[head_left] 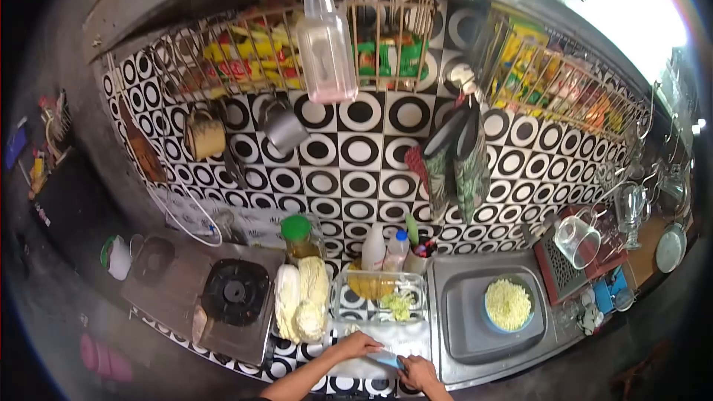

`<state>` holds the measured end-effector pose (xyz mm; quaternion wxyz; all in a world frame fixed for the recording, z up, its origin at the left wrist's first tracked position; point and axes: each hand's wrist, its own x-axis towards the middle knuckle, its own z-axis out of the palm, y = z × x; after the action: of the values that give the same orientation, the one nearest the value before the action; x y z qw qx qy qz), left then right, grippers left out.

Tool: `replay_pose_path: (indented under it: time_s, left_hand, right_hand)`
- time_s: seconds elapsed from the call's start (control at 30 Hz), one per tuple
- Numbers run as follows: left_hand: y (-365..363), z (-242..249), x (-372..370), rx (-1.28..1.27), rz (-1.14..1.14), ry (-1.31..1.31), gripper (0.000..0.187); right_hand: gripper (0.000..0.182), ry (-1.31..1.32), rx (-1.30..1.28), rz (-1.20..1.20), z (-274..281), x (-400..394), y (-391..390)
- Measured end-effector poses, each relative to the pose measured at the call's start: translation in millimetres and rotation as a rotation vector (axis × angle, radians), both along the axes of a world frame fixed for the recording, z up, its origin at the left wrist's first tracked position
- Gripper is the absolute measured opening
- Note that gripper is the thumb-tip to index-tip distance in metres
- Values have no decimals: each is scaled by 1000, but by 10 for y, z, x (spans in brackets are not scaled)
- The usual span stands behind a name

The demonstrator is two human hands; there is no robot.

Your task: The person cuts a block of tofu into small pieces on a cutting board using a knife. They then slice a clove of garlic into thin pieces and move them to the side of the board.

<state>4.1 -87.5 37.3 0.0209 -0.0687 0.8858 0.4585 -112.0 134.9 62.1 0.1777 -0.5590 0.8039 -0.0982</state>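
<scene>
Head view, kitchen counter. Left hand (359,344): fingers spread flat, pressing on a white cutting board (401,341). Right hand (418,371): closed around a blue-handled knife (388,359), at 5 o'clock from the left hand. Glass dish (379,295) of chopped greens at 12 o'clock; cabbage (301,301) at 10 o'clock; blue bowl (509,304) in sink (464,327), 2 o'clock.

Cabbage (301,301) and glass dish (380,295) (close behind) hem the board.

Two hands (356,344) at six o'clock, two cabbage pieces (301,301) at seven, two hanging mugs (204,135) at ten, two bottles (385,249) centre.
</scene>
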Motion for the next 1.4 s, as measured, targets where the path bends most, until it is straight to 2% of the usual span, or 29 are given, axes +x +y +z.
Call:
replay_pose_path:
  time_s: [0.1,0.17,0.27,0.3,0.37,0.4,0.47,0.57,0.63,0.73,0.8,0.9,1.03,1.1,1.13,1.23,1.37,1.4]
  left_hand:
    - [-87,13,6,-10,56,12,25]
    - [-144,-45,45,-26,133,1,25]
    - [-238,-240,69,8,209,81,26]
    - [-243,-291,66,15,268,123,26]
    - [-232,-187,64,-6,345,98,26]
    - [-227,-147,69,-27,423,70,27]
    - [-251,-213,58,-67,440,57,27]
    - [-216,-172,67,-129,457,37,28]
    - [-159,-165,64,-153,457,31,28]
    - [-57,-256,119,-219,495,91,25]
    - [-2,-315,138,-322,508,276,23]
    - [225,-224,221,-348,633,314,21]
    - [584,-170,398,-302,754,285,19]
    - [703,-212,516,-215,778,197,19]
    - [784,-92,573,-193,799,156,21]
    - [919,-160,744,-157,826,226,19]
    - [1006,-257,941,-146,812,232,22]
    - [1020,-263,975,-145,827,222,22]
  right_hand:
    - [34,-64,-27,-86,14,-2,124]
    - [34,-155,-308,-120,-259,-67,246]
    - [34,-127,-361,-162,-447,-57,356]
    - [34,-125,-363,-163,-378,-40,377]
    - [34,-139,-170,-199,-184,24,427]
    - [34,-140,-172,-195,-213,31,460]
    - [33,-226,-300,-272,-320,55,555]
    - [31,-343,-296,-375,-359,114,624]
    - [28,-381,-313,-362,-421,101,649]
    - [29,-545,-358,-400,-295,151,668]
    - [30,-580,-363,-417,-485,146,686]
    - [34,-581,-392,-413,-754,119,721]
    - [31,-693,-396,-412,-569,129,719]
    - [29,-579,-488,-324,-632,114,728]
    - [27,-722,-455,-375,-443,133,715]
    - [29,-726,-438,-375,-266,173,738]
    - [37,-601,-444,-427,-482,325,869]
    - [41,-574,-372,-474,-531,378,905]
